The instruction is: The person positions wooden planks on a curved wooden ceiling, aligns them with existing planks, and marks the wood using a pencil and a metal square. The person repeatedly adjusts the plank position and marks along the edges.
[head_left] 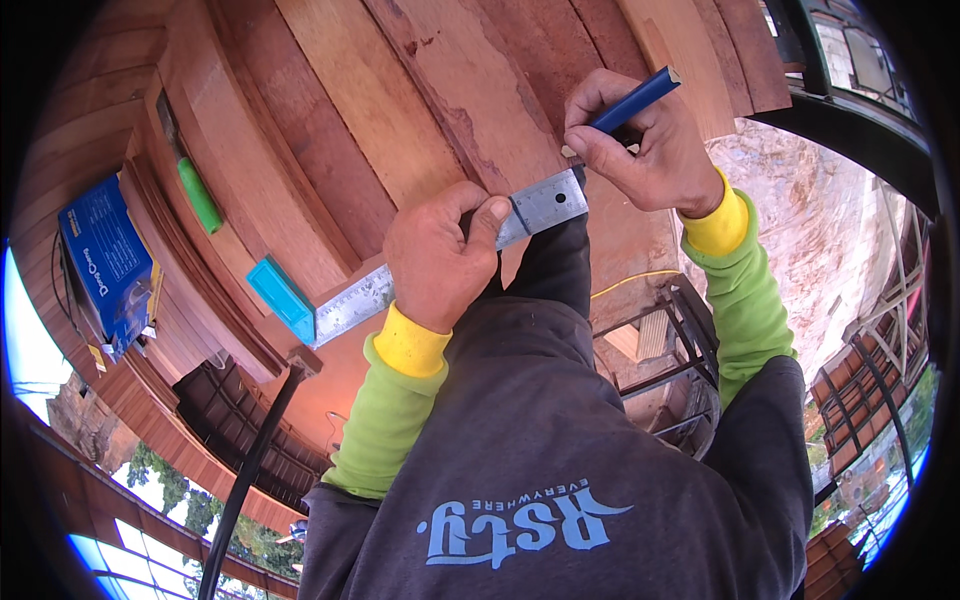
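Observation:
My left hand (438,252) is closed on a metal try square (349,308) with a turquoise stock (281,298); the blade lies diagonally along the near ends of the reddish wooden boards (364,85). My right hand (640,150) pinches a flat blue carpenter's pencil (635,100) above the blade's right end, beside a board end; its lower tip is hidden by my fingers.
A green-handled tool (200,195) lies on boards at the left, beside a blue box (107,262). A black post (262,445) stands lower left. Below on the right are a dark metal frame (650,376), a yellow cord (630,277) and black railing (870,155).

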`<act>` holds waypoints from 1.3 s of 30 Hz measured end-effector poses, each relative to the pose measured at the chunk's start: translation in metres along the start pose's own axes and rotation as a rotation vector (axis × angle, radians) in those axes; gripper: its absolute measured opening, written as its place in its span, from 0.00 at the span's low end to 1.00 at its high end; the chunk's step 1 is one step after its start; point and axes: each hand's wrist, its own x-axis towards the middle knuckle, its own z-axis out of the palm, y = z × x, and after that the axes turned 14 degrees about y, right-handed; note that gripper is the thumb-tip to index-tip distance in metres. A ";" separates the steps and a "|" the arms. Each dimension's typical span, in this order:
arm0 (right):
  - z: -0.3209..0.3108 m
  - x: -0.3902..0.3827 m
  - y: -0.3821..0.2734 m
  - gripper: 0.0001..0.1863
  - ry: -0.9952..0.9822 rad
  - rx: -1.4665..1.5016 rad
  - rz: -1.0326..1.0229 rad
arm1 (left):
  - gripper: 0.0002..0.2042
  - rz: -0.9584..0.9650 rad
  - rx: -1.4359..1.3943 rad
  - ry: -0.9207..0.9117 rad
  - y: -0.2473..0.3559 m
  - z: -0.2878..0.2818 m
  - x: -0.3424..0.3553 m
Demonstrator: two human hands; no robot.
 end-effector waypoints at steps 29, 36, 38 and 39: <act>0.006 0.002 0.005 0.09 -0.071 -0.129 -0.055 | 0.07 -0.017 0.036 0.005 0.008 -0.002 0.003; 0.007 0.002 0.004 0.09 -0.087 -0.148 -0.079 | 0.07 -0.015 0.037 0.006 0.006 -0.001 0.000; 0.007 0.002 0.004 0.09 -0.079 -0.157 -0.091 | 0.07 -0.008 0.034 0.009 0.006 -0.001 0.001; 0.008 0.001 0.004 0.09 -0.068 -0.157 -0.092 | 0.07 -0.004 0.033 0.013 0.006 -0.001 0.001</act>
